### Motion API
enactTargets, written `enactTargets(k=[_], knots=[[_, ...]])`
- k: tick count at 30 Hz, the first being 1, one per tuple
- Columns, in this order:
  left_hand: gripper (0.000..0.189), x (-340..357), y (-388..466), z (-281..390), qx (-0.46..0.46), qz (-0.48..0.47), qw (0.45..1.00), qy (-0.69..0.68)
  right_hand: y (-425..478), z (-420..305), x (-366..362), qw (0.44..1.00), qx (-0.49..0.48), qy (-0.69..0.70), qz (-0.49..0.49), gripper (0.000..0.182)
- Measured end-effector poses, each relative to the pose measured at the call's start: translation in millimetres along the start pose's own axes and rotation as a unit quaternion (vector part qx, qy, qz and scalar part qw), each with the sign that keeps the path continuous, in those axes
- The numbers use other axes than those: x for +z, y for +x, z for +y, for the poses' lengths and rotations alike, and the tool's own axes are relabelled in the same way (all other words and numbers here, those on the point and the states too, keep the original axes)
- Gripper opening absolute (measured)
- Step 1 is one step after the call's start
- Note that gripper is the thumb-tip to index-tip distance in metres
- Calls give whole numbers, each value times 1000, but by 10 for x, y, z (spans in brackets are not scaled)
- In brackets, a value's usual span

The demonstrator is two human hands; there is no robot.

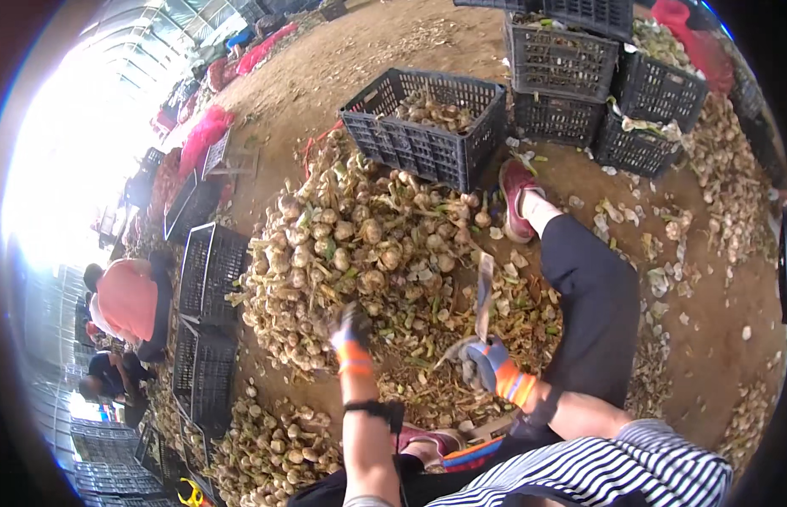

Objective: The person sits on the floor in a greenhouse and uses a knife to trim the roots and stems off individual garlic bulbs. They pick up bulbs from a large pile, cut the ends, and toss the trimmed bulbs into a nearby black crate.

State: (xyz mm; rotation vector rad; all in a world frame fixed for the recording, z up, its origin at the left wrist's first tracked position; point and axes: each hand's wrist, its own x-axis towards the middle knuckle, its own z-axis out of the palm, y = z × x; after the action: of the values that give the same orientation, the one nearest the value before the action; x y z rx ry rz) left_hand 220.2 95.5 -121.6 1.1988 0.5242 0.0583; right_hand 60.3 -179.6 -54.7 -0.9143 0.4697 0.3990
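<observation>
A knife with a broad flat blade (485,295) points away from me, and my right hand (485,366) is closed around its handle. That hand wears a grey, blue and orange work glove. At the near left edge of a large heap of garlic bulbs (368,234), my left hand (352,333) reaches in among the stems. Its matching glove is blurred, and whether its fingers hold a bulb cannot be seen. The bulbs still carry roots and cut or dry stems. Between my hands lies a litter of stem trimmings and dry skins (425,383).
A black plastic crate (425,127) part-filled with garlic stands behind the heap. Stacked crates (561,63) rise at the back right. More crates (209,272) line the left side. A second garlic pile (279,450) lies near left. Two people, one in pink (124,298), are farther left.
</observation>
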Motion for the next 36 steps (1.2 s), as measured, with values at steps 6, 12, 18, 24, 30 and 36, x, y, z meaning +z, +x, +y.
enactTargets(k=[6, 12, 18, 24, 30, 36], knots=[[76, 651, 860, -708, 38, 202, 932, 300, 75, 235, -130, 993, -96, -62, -31, 24], [18, 883, 12, 34, 94, -52, 976, -191, -142, -175, 72, 998, -26, -52, -2, 21], [18, 195, -1011, 571, 52, -155, 951, -263, -295, -14, 129, 989, -90, -109, -36, 14], [39, 130, -1893, 445, 95, -88, 990, -53, -704, -310, 347, 767, -232, -589, -104, 30], [48, 99, -2234, 232, 45, -66, 994, 81, -914, -238, 507, 545, -182, -795, -195, 36], [29, 37, -2230, 155, 1, -144, 989, 39, -969, -314, 594, 520, -163, -815, -197, 32]])
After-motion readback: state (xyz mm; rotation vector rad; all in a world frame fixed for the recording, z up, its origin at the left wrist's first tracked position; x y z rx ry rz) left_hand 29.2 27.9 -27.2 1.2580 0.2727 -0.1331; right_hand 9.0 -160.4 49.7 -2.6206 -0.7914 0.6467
